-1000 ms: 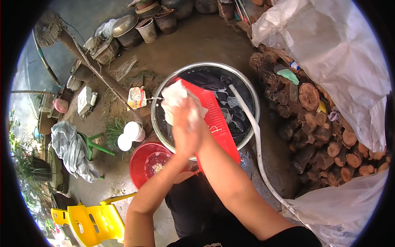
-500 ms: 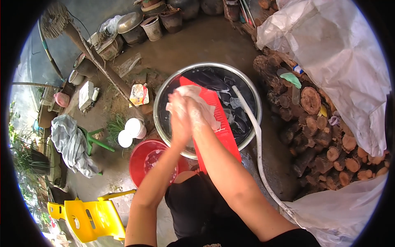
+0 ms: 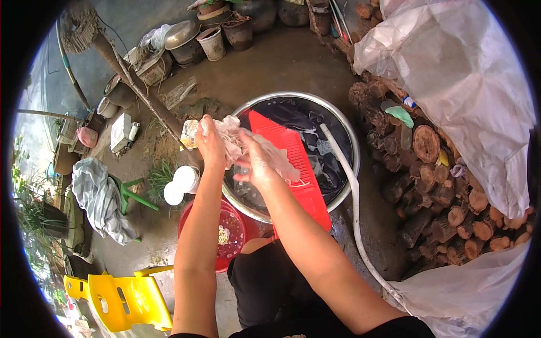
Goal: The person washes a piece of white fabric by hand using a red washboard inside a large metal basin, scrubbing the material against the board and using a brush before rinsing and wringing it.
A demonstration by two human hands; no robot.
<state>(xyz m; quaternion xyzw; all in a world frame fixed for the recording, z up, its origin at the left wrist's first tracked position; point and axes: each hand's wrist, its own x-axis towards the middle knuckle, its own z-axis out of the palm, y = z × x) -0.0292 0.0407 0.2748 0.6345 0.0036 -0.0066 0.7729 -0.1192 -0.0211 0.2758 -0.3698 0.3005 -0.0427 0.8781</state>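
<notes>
A wet, pale pink cloth [image 3: 230, 134] is bunched up over the left side of a round metal-rimmed basin [image 3: 354, 135]. My left hand [image 3: 210, 142] grips its left end, fingers raised and closed around it. My right hand [image 3: 259, 164] is against the cloth's near side, with thumb and fingers spread apart. The cloth's right end trails onto a red ribbed washboard [image 3: 307, 191], which slants across the basin. Dark, soaked clothes [image 3: 287, 115] lie in the water behind the board. A whitish hose [image 3: 353, 197] reaches over the basin's right rim.
A red bucket [image 3: 189, 225] with soapy water stands at the basin's near left. Beside it are a white tub [image 3: 186, 177] and a yellow chair [image 3: 135, 298]. Farther left, a striped cloth [image 3: 98, 197] covers a green stool. Stacked logs [image 3: 428, 143] under plastic sheeting [image 3: 456, 73] line the right.
My hands have come apart from being pressed together over the washboard. The left has moved left with the bunched cloth, which is lifted off the board's upper part.
</notes>
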